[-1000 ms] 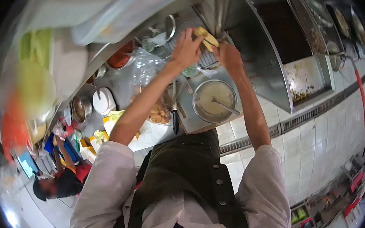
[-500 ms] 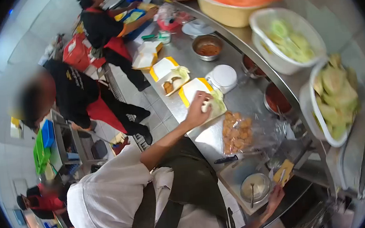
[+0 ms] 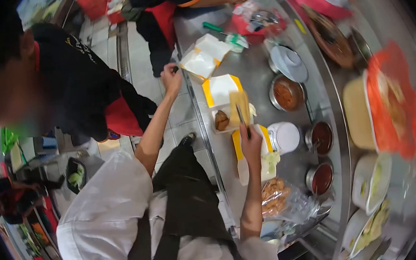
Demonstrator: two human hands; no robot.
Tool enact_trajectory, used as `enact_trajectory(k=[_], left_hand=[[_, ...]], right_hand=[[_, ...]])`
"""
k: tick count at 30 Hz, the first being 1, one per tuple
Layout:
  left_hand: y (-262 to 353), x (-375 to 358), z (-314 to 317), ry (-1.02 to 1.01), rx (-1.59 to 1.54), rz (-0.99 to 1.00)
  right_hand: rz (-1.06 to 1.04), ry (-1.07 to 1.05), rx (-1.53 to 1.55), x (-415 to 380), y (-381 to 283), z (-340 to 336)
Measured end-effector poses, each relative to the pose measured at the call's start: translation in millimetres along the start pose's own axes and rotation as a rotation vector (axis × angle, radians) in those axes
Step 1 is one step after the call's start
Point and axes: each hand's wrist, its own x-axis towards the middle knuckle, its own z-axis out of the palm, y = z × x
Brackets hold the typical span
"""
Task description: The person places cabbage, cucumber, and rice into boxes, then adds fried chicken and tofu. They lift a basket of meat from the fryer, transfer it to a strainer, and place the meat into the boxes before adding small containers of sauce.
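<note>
My right hand [image 3: 252, 143] grips a thin metal utensil [image 3: 241, 114] with a dark end. A flat yellow-tan piece [image 3: 235, 103] lies along its far end, above an open takeaway box [image 3: 221, 86] that holds a browned piece of food [image 3: 221, 120]. Just below my right wrist, a second open box [image 3: 243, 171] contains pale green leaves [image 3: 270, 164]. My left hand [image 3: 170, 79] is closed near the counter's edge, beside a third open box [image 3: 204, 56]; a small black thing [image 3: 175, 69] shows at its fingertips, and I cannot tell what it is.
Along the steel counter stand a white tub [image 3: 284, 137], bowls of red sauce [image 3: 321, 137] and a bowl of orange-brown sauce [image 3: 288, 93]. A bag of browned pieces [image 3: 274, 197] lies nearer me. Shelf tubs [image 3: 357, 112] line the right. One co-worker [image 3: 75, 82] stands close on the left.
My right hand has come from the board with the bowl to above the boxes, carrying the utensil and yellow-tan piece. My left hand has left the leaf-filled box for the counter's edge. The view has shifted.
</note>
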Motion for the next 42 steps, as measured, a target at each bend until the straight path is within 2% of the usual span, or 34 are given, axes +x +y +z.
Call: enact_trajectory(k=[1,2,3,5,6,9,12,13,15,16,19,24,28,31,33,35,36,37,38,40,41,42], left_hand=[[-8,19,7,0.007,0.078,-0.008],[2,30,8,0.055,0.212,0.265],[-6,42,14,0.001,0.215,0.294],[-10,56,22,-0.184,0.282,0.316],[-9,69,25,-0.276,0.310,0.333],[-18,87,26,-0.331,0.196,0.170],[-19,94,20,-0.382,0.213,0.088],[-28,96,20,-0.394,0.128,0.078],[-43,99,19,-0.387,0.155,0.184],[-45,100,21,-0.394,0.165,0.245],[-32,105,16,-0.577,0.191,0.050],[-17,104,15,-0.583,0.254,0.063],[-13,105,16,-0.613,0.325,0.143],[-29,108,23,-0.604,0.207,0.110],[-49,111,26,-0.615,0.225,0.157],[-85,118,29,-0.611,0.091,0.199],[-96,121,26,-0.653,-0.057,0.149],[-100,126,21,-0.699,0.017,0.131],[-122,132,15,-0.747,-0.216,0.081],[-85,128,8,-0.878,-0.212,-0.067],[-61,120,2,-0.839,-0.123,0.033],[-78,123,0,-0.726,-0.109,0.121]], right_hand=[[-0.100,0.015,-0.017,43,-7,28],[-0.202,0.020,-0.176,85,-16,51],[-0.171,-0.045,-0.199,124,-12,74],[-0.392,-0.034,-0.324,191,-6,116],[-0.402,-0.059,-0.405,217,-1,132],[-0.451,-0.152,-0.644,267,11,161],[-0.520,-0.209,-0.917,291,23,173],[-0.550,-0.233,-0.974,297,26,176],[-0.590,-0.270,-1.072,296,36,177],[-0.626,-0.240,-1.091,298,36,181],[-0.682,-0.168,-1.150,294,40,181],[-0.679,-0.151,-1.132,289,41,198],[-0.566,-0.242,-1.102,277,21,192],[-0.431,-0.315,-1.080,276,7,181],[-0.315,-0.310,-1.079,264,-4,166],[-0.154,-0.225,-0.941,231,-17,140],[-0.069,-0.163,-0.878,213,-26,123],[0.028,-0.167,-0.811,193,-40,100],[0.140,-0.155,-0.746,168,-50,73],[0.303,-0.009,-0.660,105,-51,21],[0.471,0.059,-0.539,60,-47,-14],[0.595,0.134,-0.398,19,-47,-45]])
